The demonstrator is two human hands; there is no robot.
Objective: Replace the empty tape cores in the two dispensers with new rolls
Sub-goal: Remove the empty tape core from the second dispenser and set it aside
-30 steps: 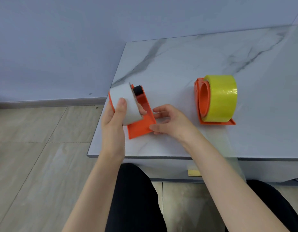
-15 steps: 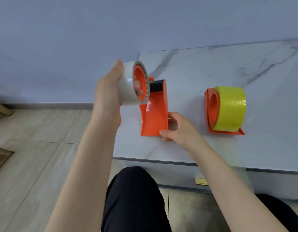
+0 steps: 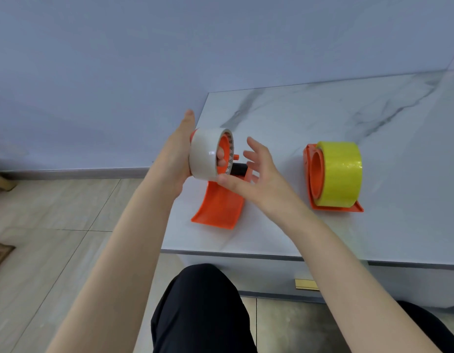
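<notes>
Head-worn view, forward and down

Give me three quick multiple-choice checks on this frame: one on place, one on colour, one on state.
1. Where is the yellow tape roll?
A. in the left hand
B. on the right-hand dispenser on the table
C. on the floor

2. What colour are both dispensers?
A. orange
B. blue
C. black

3. What is the right hand doing?
A. closed round the white roll
B. flat on the table
C. open, fingers spread, beside the white tape roll

Answers: 1 B, the yellow roll sits on that dispenser; 2 A, both bodies are orange; 3 C, only the left hand has a grip on the white roll.
</notes>
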